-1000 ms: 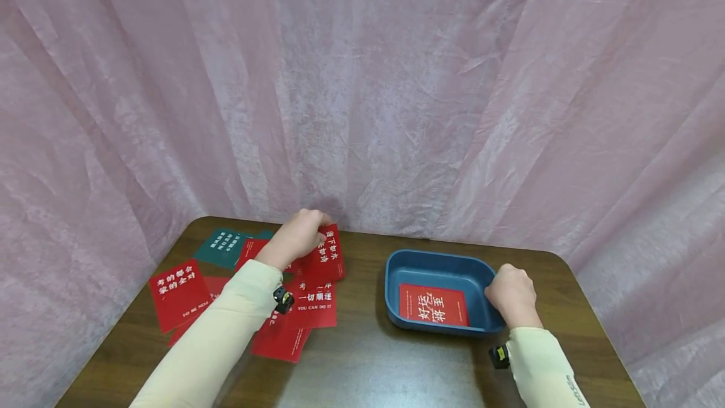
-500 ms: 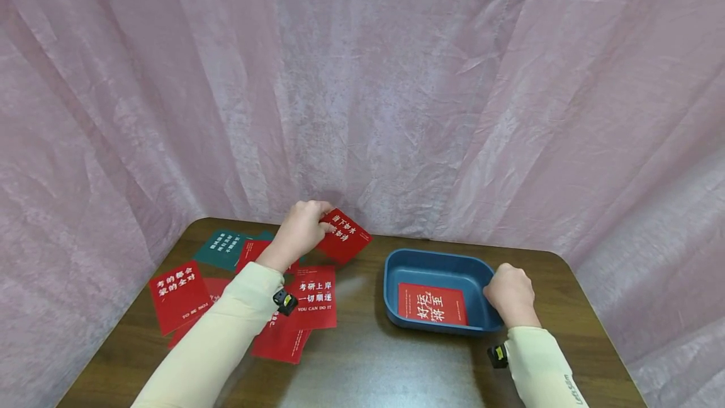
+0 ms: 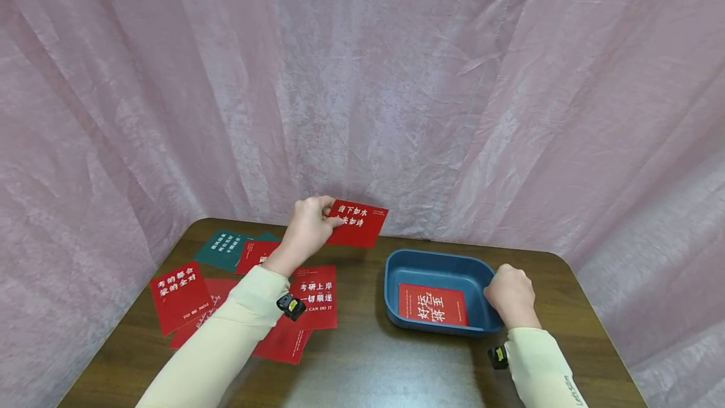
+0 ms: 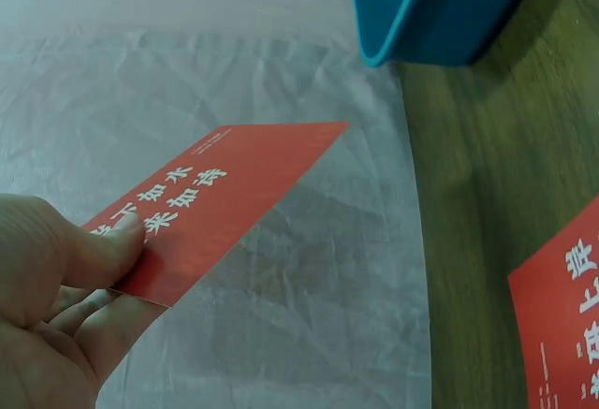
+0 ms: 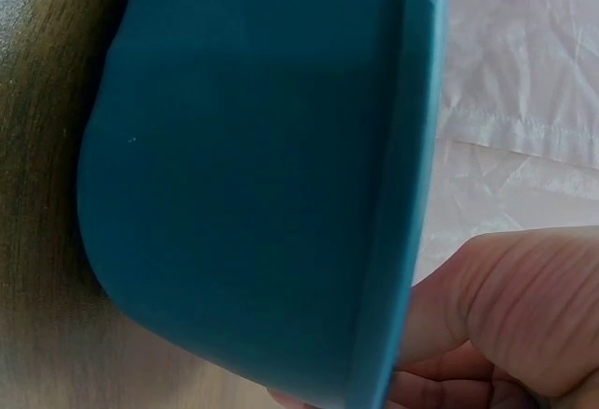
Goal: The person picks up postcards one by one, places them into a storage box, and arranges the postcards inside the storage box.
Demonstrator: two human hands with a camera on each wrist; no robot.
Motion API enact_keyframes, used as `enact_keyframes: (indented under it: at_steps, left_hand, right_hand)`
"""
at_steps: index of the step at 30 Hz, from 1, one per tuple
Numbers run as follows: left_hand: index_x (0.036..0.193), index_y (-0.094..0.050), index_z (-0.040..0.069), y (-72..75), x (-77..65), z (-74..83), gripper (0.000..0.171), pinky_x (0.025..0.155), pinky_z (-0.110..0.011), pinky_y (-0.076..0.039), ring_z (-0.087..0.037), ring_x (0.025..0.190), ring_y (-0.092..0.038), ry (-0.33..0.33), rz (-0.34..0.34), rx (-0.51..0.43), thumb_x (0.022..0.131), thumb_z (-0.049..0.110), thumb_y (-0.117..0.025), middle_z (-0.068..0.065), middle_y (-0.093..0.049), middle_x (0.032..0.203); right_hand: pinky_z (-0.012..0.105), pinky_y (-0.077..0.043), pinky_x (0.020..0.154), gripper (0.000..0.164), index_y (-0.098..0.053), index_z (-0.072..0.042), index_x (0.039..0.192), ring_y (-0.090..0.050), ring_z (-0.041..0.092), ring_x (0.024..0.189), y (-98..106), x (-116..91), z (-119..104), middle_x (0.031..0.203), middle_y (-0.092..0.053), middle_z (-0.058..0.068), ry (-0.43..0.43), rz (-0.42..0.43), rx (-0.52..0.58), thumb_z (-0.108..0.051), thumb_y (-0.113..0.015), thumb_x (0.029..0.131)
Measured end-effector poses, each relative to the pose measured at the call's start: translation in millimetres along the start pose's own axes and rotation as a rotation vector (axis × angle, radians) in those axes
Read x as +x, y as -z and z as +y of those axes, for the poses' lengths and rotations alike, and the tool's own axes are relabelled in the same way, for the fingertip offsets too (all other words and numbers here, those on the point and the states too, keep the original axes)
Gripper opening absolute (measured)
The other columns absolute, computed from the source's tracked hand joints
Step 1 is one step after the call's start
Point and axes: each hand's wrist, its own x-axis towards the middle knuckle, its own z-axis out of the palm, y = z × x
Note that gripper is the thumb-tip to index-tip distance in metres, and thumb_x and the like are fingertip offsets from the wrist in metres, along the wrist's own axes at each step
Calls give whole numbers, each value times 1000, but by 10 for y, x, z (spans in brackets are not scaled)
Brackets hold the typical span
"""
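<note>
1. A red paper card with white characters (image 3: 362, 232) is held up near the far edge of the brown wood-grain desk (image 3: 362, 370), apart from the box and to its left.
2. The left hand (image 3: 306, 232) has its grip pinching that card by one edge: thumb on the printed face, fingers beneath.
3. Over the last second, the card has swung from above the loose cards toward the box, and its writing has turned level. The red card reading "YOU CAN DO IT" (image 3: 320, 301), partly covered then, now shows its upper lines; the held card seems fully separated from the spread.
4. The shallow blue rounded box (image 3: 436, 264) sits on the desk, another red card (image 3: 433, 304) lying inside.
5. The right hand (image 3: 512, 294) keeps its grip curled on the box's right rim, apparently to steady it.
6. Around the left forearm lie more red cards (image 3: 180, 298) and green cards (image 3: 222, 249), some overlapping.
7. A pink, crinkled curtain (image 3: 362, 80) hangs behind.
</note>
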Motion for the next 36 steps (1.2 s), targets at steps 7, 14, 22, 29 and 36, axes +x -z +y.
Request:
enact_keyframes:
  at_steps: [7,14,22,29,36]
  left_hand:
    - [105,-67,3,-34,-29,56,32,59,-26,-52,-13,67,-63,2,17,-93,75,10,-77,-5,-66,81]
    - [108,-66,6,-108,-73,124,35,63,-27,-54,-13,72,-66,0,6,-127,76,14,-77,-4,-68,86]
    - [106,-67,9,-223,-130,240,33,65,-26,-54,-10,71,-65,-32,39,-150,76,17,-78,-1,-67,85]
    - [103,-67,11,-387,-186,301,30,62,-22,-53,-8,69,-63,-53,11,-185,76,16,-78,1,-68,82]
    - [103,-67,11,-572,-259,362,29,62,-21,-53,-7,68,-63,-49,-14,-229,77,16,-77,2,-68,82]
  right_hand:
    - [46,-49,50,27,-59,12,89,-59,37,63,23,-17,-19,77,-62,29,0,7,-13,-11,-61,74]
    - [46,-50,50,27,-58,12,90,-59,36,61,26,-28,-27,77,-61,29,4,6,-8,-10,-61,74]
    - [46,-50,49,28,-58,13,90,-59,35,59,13,-20,-23,76,-62,28,7,4,-13,-11,-61,75]
    - [46,-50,50,27,-59,12,89,-60,36,61,0,-21,-21,77,-62,28,3,13,-11,-11,-62,75]
    - [47,-51,50,24,-61,10,87,-59,34,60,3,-43,-32,76,-62,26,-6,9,-8,-11,-64,76]
